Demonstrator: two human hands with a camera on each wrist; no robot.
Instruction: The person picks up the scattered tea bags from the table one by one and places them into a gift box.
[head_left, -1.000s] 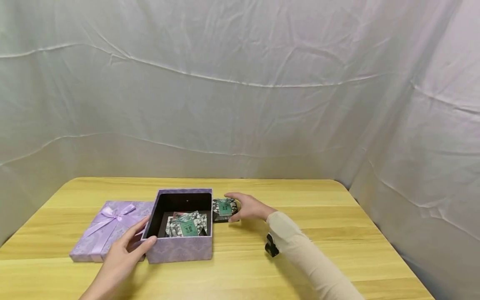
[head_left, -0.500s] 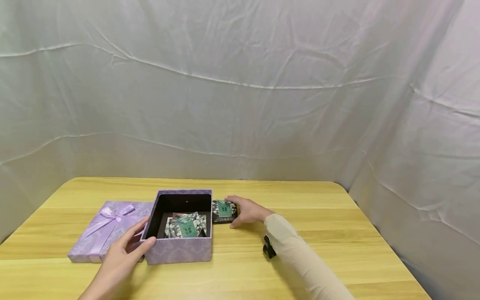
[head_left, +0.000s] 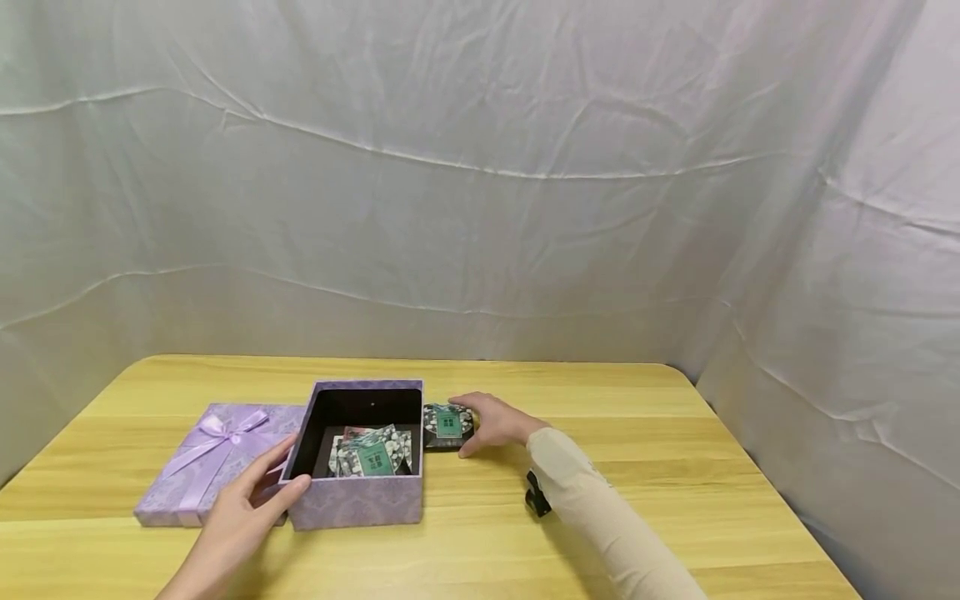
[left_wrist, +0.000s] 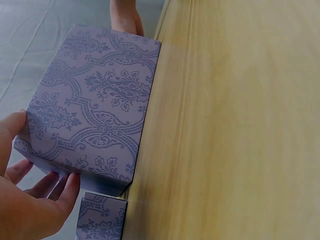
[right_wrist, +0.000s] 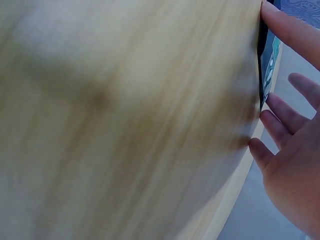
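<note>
An open purple damask-patterned box [head_left: 358, 502] stands on the table, with several flat floral packets [head_left: 377, 457] with green labels lying inside its black interior. My left hand [head_left: 243, 508] holds the box's near left corner, thumb on the front wall and fingers along the left side. Against the box's right side lies another flat black packet [head_left: 448, 427], floral with a green label. My right hand [head_left: 497, 423] spans it from the right, thumb at the near edge and fingers at the far edge. In the right wrist view, the thumb [right_wrist: 290, 30] meets the packet's dark edge.
A purple lid [head_left: 217, 462] with a satin ribbon bow [head_left: 234, 435] lies left of the box, partly behind the left hand. The wooden table [head_left: 637, 467] reaches to a pale cloth backdrop [head_left: 480, 233] behind and at the sides. A black clip-like piece [head_left: 537, 495] sits under the right forearm.
My right hand's thumb and fingers have closed in on the packet beside the box, and the packet has come slightly nearer. My left hand stays at the box corner.
</note>
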